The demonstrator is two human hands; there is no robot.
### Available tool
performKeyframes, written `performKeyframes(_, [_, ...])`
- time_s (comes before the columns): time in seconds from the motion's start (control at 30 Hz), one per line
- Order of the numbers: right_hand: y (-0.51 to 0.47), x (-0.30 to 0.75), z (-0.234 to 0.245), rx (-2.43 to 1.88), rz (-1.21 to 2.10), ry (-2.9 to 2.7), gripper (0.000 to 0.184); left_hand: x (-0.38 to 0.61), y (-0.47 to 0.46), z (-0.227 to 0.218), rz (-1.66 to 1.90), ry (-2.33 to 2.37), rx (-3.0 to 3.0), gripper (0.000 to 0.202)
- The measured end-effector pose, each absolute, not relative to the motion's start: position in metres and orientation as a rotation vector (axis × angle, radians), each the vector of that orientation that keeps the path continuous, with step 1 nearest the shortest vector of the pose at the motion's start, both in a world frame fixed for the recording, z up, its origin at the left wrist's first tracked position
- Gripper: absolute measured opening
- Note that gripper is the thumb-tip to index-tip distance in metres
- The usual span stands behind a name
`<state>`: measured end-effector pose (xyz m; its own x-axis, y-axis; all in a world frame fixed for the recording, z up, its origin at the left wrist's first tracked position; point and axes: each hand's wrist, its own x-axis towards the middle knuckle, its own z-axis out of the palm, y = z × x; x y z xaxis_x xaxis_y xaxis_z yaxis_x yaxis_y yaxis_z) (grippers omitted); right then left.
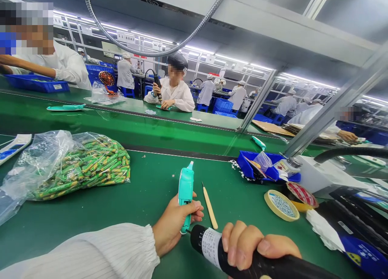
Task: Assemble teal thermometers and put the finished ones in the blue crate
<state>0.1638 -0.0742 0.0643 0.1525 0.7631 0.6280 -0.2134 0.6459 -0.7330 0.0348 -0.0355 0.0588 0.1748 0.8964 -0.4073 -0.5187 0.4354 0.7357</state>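
Note:
My left hand is closed around a teal plastic device, which stands nearly upright with its pale narrow tip pointing away from me. A dark opening shows in its side near my thumb. My right hand grips a black electric screwdriver with a white label round its front. The screwdriver lies almost level, its thin bit at the device's lower end; whether it sits in a screw I cannot tell. Just right of the device, a thin-pointed tool with a pale wooden handle rests on the green mat.
A clear bag of green-and-yellow parts lies at left. On the right are a blue bin, a round dish of small screws and a tape roll. Across the bench a co-worker holds another screwdriver. A metal post rises behind.

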Motion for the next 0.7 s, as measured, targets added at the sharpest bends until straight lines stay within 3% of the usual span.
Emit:
performKeyframes(0.17, [-0.074, 0.153, 0.082, -0.510, 0.754, -1.285, 0.032, 0.036, -0.035, 0.060, 1.053, 0.950, 0.494, 0.022])
performKeyframes(0.37, [-0.074, 0.148, 0.083, -0.298, 0.674, -1.207, 0.020, 0.036, -0.034, 0.060, 1.063, 0.995, 0.526, 0.023])
performKeyframes(0.43, [-0.072, 0.149, 0.078, -0.204, 0.671, -1.258, 0.026, 0.036, -0.034, 0.060, 1.057, 1.007, 0.551, 0.025])
performKeyframes(0.7, [-0.069, 0.141, 0.066, 0.003, 0.756, -1.212, 0.022, 0.038, -0.036, 0.058, 1.055, 1.117, 0.605, 0.058])
